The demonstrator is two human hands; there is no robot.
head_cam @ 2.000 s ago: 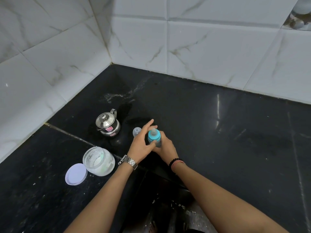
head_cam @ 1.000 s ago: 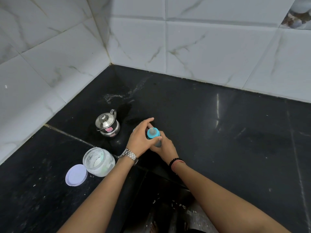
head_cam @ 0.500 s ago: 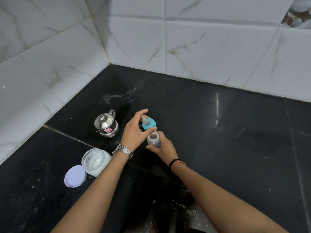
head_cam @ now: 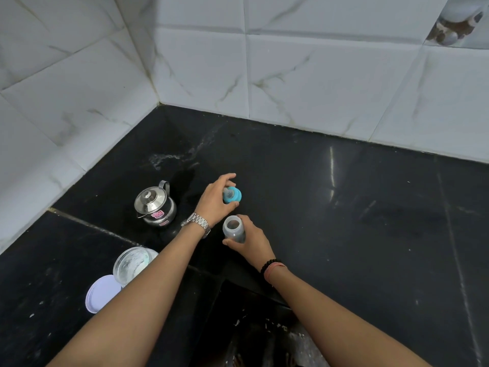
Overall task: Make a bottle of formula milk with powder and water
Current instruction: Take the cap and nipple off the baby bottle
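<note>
My right hand (head_cam: 252,241) grips a small clear baby bottle (head_cam: 233,229) standing upright on the black counter (head_cam: 357,234), its mouth uncovered. Just beyond it, my left hand (head_cam: 215,200) holds the blue teat cap (head_cam: 232,195) low over the counter. A steel kettle (head_cam: 155,205) with its lid on stands to the left. An open clear jar of white powder (head_cam: 132,263) sits nearer me on the left, partly hidden by my left forearm, with its white lid (head_cam: 102,292) lying beside it.
White marble-patterned tiled walls (head_cam: 291,75) meet in a corner behind the counter. The counter's front edge drops away under my arms. A small pale smear marks the counter near the corner behind the kettle.
My left hand unscrewed the blue teat cap from the bottle and carried it away beyond the bottle. My right hand kept hold of the bottle, which now stands uncovered.
</note>
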